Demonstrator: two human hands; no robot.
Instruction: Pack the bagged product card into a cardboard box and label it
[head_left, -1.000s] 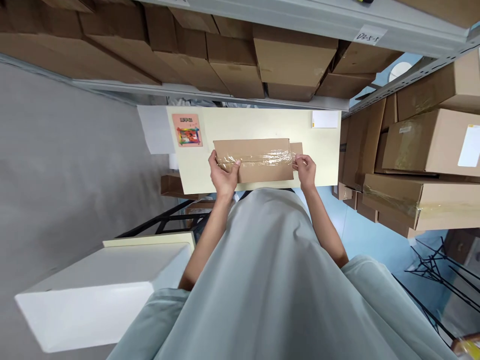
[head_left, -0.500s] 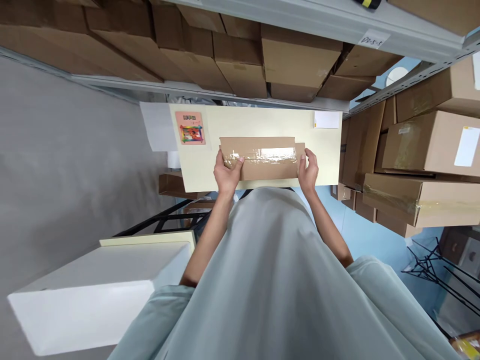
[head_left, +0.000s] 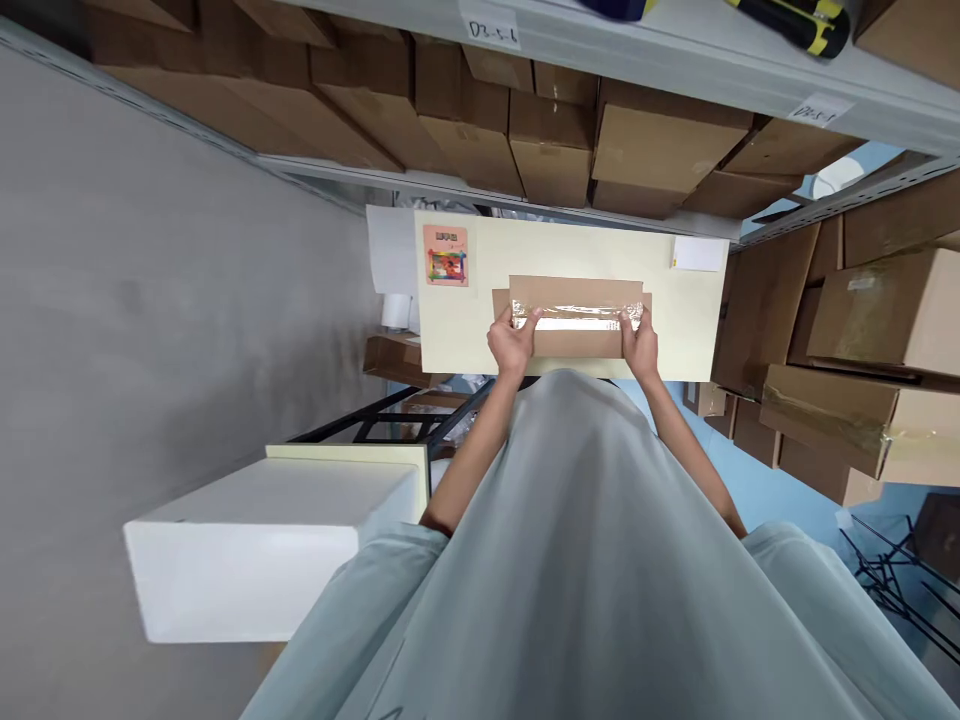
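A flattened brown cardboard box (head_left: pixel 576 291) lies at the front of the cream tabletop (head_left: pixel 465 330), with shiny clear tape and a white strip running across its width. My left hand (head_left: pixel 512 345) grips its left end, thumb pressed on top and the other fingers around the edge. On the right end, my right hand (head_left: pixel 639 346) holds it the same way, thumb over the tape. The undersides of both grips are hidden by the cardboard.
A pink booklet (head_left: pixel 446 256) lies at the tabletop's back left, a white card (head_left: pixel 696 253) at its back right. Shelving with brown boxes (head_left: pixel 555 150) overhangs the rear. More cartons (head_left: pixel 862 310) are stacked on the right. A white cabinet (head_left: pixel 247 560) stands at lower left.
The view has shifted, so the scene sits farther right. My right hand has gone from beside the cardboard's right end to gripping it, thumb on top. The cardboard's visible face has tilted.
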